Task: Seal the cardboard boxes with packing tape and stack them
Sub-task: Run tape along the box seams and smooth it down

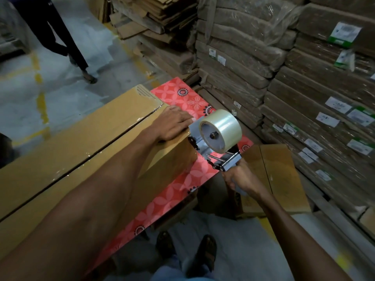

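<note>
Left hand (174,123): fingers flat, pressing the cardboard box (81,142) end.
Right hand (241,179): fingers grasping the tape dispenser (215,138) handle.

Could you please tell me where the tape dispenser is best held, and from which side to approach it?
Grip the tape dispenser by its handle, coming from the near side, as the right hand does: the roll and cutter end face the box, and only the handle sticks out clear.

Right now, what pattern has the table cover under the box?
The table cover is red-pink with pale flowers and dark rings; head view.
</note>
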The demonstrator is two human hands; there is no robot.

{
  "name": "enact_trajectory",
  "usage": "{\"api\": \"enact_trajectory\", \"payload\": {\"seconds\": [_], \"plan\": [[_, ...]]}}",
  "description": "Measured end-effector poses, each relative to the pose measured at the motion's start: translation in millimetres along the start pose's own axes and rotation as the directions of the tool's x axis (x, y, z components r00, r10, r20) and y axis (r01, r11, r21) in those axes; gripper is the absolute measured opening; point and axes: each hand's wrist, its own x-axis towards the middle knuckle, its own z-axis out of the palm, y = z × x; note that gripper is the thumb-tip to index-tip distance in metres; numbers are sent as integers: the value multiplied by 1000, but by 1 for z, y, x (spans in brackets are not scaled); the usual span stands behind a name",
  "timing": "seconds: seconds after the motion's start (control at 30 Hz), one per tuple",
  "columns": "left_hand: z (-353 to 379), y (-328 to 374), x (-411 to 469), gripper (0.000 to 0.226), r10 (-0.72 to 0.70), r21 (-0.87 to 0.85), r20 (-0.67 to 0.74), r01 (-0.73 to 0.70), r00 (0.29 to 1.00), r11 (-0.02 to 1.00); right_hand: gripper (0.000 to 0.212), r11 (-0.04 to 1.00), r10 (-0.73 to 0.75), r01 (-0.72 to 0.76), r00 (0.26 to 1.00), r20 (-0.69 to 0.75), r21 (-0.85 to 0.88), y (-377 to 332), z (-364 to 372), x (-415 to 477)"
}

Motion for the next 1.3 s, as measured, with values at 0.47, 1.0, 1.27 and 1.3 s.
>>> {"api": "enact_trajectory", "payload": {"seconds": [0.47, 1.0, 1.27, 1.3], "plan": [[-2, 6, -2, 58, -73, 40, -11, 74, 997, 996, 14, 288, 265, -281, 942, 206, 915, -9, 39, -17], [7, 20, -2, 58, -135, 129, 4, 133, 991, 983, 34, 931, 272, -334, 903, -332, -147, 33, 2, 133], [-2, 20, -7, 79, -141, 65, 41, 139, 989, 988, 23, 804, 333, -389, 921, -200, -450, -4, -16, 143], [-6, 15, -8, 79, -157, 12, 15, 157, 988, 988, 26, 772, 253, -378, 920, -299, -511, -23, -28, 145]]}}
